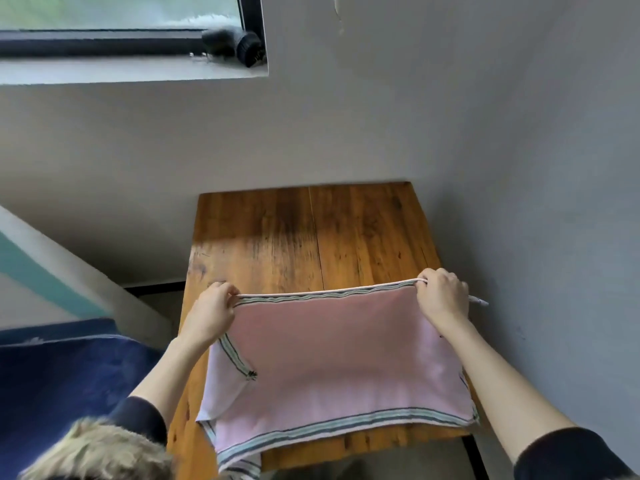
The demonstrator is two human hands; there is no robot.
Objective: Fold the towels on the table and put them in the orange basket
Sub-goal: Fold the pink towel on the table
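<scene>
A pink towel [339, 362] with grey and teal striped borders lies over the near half of the wooden table [311, 230]. Its far edge is lifted and pulled taut between both hands. My left hand [213, 311] pinches the far left corner. My right hand [441, 296] pinches the far right corner, a short tail of cloth sticking out past it. The near left corner is folded over and droops off the table's front edge. No orange basket is in view.
The table stands in a corner, with grey walls behind and at its right. A window ledge with a dark brush [235, 46] is high on the left. A dark blue surface [62, 375] lies left of the table. Fur trim [97, 452] shows at bottom left.
</scene>
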